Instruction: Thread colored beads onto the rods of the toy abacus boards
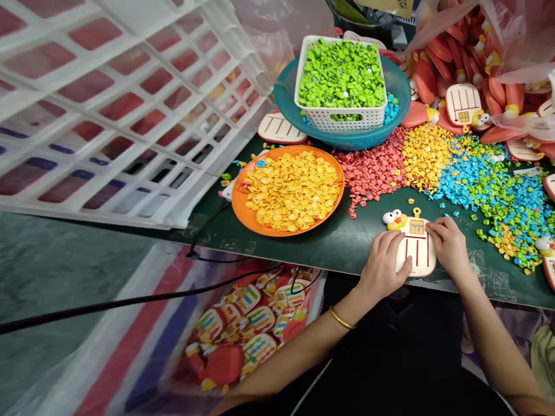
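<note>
A cream toy panel with a red rim [424, 254], long dark-red slots, a small window near its top, a yellow loop and a bug-eyed duck head, lies flat at the table's front edge. My left hand [384, 263] grips its left side, thumb over the lower front. At the upper right of the panel, beside the window, my right hand [448, 245] has thumb and fingertips pinched together; whatever is between them is hidden. Small red pieces [373, 167], yellow pieces [427, 156] and mixed blue and green pieces [485, 179] lie loose behind the panel.
An orange plate [240, 199] of yellow discs stands left of my hands. Behind it, a white basket [321, 118] of green pieces sits in a teal bowl [286, 92]. A white crate [182, 196] leans at left. Black cables [143, 297] cross below; bagged red toys [427, 81] crowd the back right.
</note>
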The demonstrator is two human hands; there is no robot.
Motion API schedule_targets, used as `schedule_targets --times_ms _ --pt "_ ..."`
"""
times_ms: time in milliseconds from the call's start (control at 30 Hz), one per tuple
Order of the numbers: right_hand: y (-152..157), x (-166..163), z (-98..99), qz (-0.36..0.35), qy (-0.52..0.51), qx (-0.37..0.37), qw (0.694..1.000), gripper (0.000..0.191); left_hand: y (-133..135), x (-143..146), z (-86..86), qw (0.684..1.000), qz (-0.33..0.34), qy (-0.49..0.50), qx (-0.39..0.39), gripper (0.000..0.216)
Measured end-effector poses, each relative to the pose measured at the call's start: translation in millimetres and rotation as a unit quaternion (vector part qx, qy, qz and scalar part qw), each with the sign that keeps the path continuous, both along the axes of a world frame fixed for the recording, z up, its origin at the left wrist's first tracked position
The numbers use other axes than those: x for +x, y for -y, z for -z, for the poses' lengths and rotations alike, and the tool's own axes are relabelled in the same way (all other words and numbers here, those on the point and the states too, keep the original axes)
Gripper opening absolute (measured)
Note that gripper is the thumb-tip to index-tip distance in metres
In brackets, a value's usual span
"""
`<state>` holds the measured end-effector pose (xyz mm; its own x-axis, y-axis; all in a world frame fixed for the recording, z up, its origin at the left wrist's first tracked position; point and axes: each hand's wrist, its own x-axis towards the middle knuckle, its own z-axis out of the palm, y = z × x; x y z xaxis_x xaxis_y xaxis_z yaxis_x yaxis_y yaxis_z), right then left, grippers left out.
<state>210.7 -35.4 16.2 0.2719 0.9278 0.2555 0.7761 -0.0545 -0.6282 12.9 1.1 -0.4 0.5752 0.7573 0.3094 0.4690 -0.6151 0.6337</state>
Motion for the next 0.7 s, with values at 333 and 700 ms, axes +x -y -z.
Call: schedule_targets --times_ms 333,700 --pt "-84.8 -6.3 -0.3 -0.013 0.033 0.056 0.998 0.022 4.2 4.0 1.8 0.998 -0.044 0.025 0.035 0.019" --pt "-54.1 14.0 -20.9 -0.014 -0.006 -0.046 0.999 0.026 -0.7 -0.8 -3.0 1.0 0.013 0.006 0.019 0.046"
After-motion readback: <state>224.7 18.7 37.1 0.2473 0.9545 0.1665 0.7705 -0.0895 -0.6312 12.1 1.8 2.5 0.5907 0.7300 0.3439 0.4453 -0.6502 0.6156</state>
